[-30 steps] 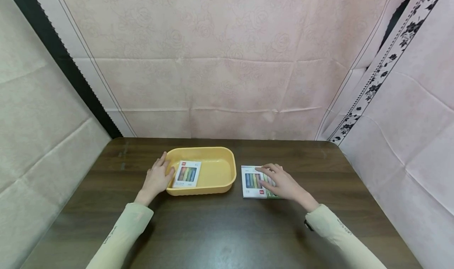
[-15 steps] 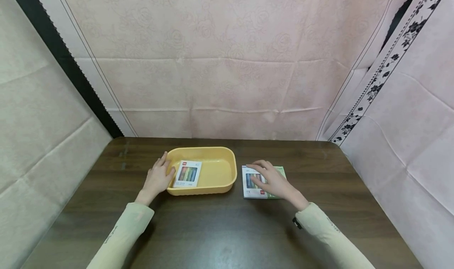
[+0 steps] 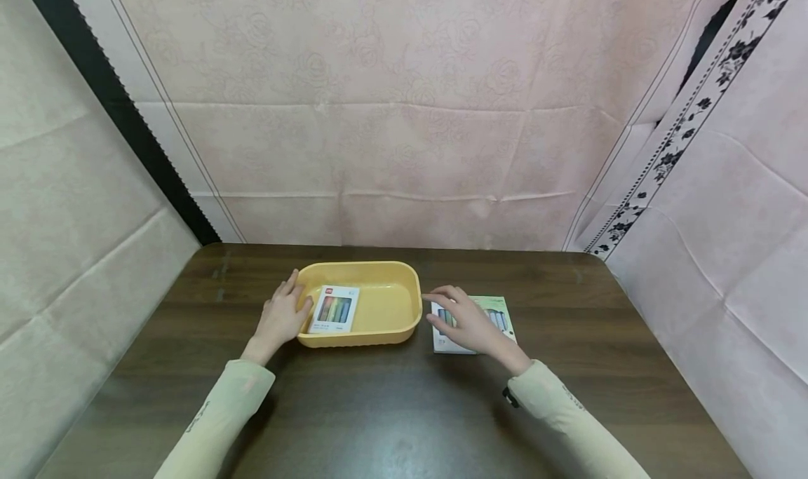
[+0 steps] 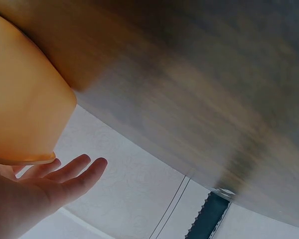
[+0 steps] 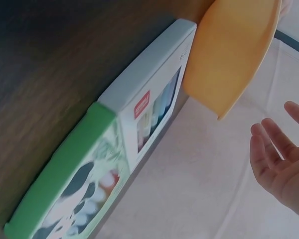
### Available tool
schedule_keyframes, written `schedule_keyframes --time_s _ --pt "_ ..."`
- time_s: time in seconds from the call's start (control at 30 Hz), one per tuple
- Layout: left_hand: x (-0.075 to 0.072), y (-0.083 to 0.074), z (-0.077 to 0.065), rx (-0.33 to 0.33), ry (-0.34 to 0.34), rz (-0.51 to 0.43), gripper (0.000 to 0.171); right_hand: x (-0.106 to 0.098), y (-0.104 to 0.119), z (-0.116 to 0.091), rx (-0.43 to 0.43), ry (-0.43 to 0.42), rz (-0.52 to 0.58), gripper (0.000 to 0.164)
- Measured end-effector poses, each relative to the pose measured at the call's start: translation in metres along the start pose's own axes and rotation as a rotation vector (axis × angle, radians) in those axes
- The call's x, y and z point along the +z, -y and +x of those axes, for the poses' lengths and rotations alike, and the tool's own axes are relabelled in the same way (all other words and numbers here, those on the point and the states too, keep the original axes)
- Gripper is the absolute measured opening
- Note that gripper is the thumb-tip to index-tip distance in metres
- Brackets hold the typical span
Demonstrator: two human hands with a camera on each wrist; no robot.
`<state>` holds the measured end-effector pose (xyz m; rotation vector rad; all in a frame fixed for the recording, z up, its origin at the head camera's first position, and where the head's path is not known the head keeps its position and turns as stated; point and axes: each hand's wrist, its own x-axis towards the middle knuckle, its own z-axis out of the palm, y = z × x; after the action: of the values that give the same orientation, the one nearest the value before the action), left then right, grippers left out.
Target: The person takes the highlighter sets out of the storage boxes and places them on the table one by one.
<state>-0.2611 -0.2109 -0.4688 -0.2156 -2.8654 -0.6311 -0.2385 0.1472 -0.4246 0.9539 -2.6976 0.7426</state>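
My left hand (image 3: 280,322) rests on the left rim of a yellow tray (image 3: 385,337). In the left wrist view its fingers (image 4: 84,174) extend past the tray's edge, and the thumb is hidden. A white box (image 3: 344,292) printed with coloured sticks lies inside the tray at the left. My right hand (image 3: 467,325) hovers, fingers loosely bent, over a second white box (image 3: 449,348) and a green box (image 3: 501,307), partly covering them. The right wrist view shows that white box (image 5: 157,74) and the green, panda-printed box (image 5: 72,174) side by side, with the hand apart from both.
Everything stands on a dark brown wooden table (image 3: 379,409). Pale cloth (image 3: 404,149) hangs behind the table's far edge and along both sides. The tray's right wall stands just left of the second white box.
My right hand has moved left across the boxes toward the tray, uncovering more of the green box and covering more of the white one. The left hand and tray have stayed in place.
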Motion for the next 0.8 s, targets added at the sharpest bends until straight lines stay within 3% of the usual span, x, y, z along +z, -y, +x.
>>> schedule_keyframes --time_s 0.8 --pt "-0.002 -0.002 -0.001 0.009 -0.001 0.009 0.047 0.009 0.025 0.025 -0.064 0.024 -0.037 0.037"
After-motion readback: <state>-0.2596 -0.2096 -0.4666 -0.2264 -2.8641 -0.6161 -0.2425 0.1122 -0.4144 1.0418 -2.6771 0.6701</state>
